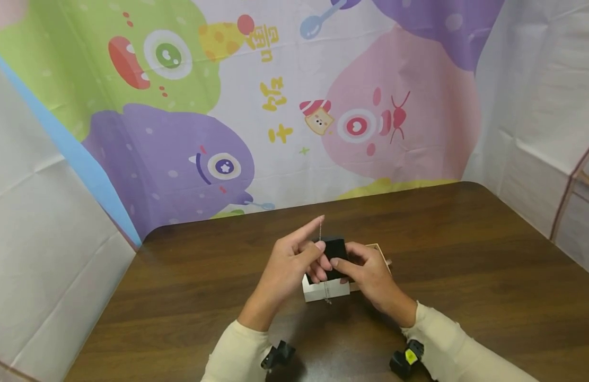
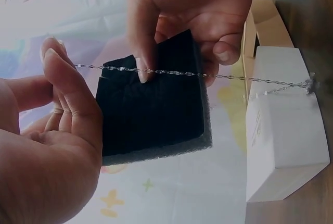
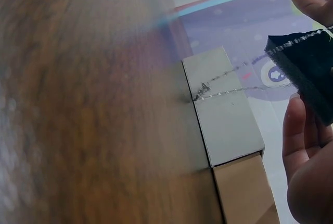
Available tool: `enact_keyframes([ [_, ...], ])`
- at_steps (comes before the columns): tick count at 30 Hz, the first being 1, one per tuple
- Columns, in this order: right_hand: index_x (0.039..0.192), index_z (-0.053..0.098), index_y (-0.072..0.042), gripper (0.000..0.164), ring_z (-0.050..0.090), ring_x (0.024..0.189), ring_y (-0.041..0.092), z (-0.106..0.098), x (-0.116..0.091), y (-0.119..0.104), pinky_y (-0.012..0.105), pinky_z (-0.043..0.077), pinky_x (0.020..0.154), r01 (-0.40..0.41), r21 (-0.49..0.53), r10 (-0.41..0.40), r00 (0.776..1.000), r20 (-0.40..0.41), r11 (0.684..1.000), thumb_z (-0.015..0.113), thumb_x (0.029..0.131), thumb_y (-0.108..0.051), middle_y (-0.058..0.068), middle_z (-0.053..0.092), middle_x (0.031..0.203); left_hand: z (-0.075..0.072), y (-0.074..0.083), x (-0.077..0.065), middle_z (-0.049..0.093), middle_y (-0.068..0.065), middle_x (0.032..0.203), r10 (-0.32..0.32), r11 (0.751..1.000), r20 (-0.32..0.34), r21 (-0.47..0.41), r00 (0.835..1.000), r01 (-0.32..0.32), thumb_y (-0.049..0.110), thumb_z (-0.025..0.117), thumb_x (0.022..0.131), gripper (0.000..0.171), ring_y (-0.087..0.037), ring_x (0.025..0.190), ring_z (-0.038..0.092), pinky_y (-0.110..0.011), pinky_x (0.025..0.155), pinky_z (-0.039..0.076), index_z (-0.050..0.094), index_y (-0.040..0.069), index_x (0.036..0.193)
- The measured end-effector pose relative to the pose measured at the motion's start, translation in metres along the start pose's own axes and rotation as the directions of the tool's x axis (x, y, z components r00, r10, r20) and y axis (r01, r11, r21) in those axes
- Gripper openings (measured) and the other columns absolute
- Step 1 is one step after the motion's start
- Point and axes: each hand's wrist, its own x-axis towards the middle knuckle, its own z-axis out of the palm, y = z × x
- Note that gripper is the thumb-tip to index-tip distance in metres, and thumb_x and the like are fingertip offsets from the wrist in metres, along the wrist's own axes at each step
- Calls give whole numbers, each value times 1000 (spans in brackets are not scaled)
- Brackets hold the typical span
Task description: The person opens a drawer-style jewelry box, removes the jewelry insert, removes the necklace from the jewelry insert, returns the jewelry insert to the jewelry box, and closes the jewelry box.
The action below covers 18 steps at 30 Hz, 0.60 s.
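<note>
My left hand (image 1: 288,264) pinches a fine silver chain (image 2: 223,76), its index finger stretched up and away. The chain runs across the face of a black foam pad (image 2: 151,99) and hangs down past it, with a small cluster at its low end (image 3: 200,94). Between thumb and fingers my right hand (image 1: 372,273) grips the pad by its side, holding it upright and slightly tilted. Whether the chain passes through a slit in the pad cannot be told. Below both hands a white box (image 1: 327,293) sits on the table, partly hidden by them.
A brown cardboard box part (image 3: 244,187) lies against the white box, on its right in the head view. The dark wooden table (image 1: 466,265) spreads out around them. A printed cartoon cloth (image 1: 284,175) hangs behind the table, with pale panels at both sides.
</note>
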Motion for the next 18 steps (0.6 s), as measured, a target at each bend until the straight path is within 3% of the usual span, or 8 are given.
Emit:
enact_keyframes([
  [18,108,67,7,20,66,79,26,0,0,-1,40,58,61,-15,2,15,1000,-15,1000,68,93,-7,20,67,97,-5,3,-1,65,-14,74,85,996,-27,-6,996,-85,12,56,102,47,-20,57,63,-31,57,54,50,20,148],
])
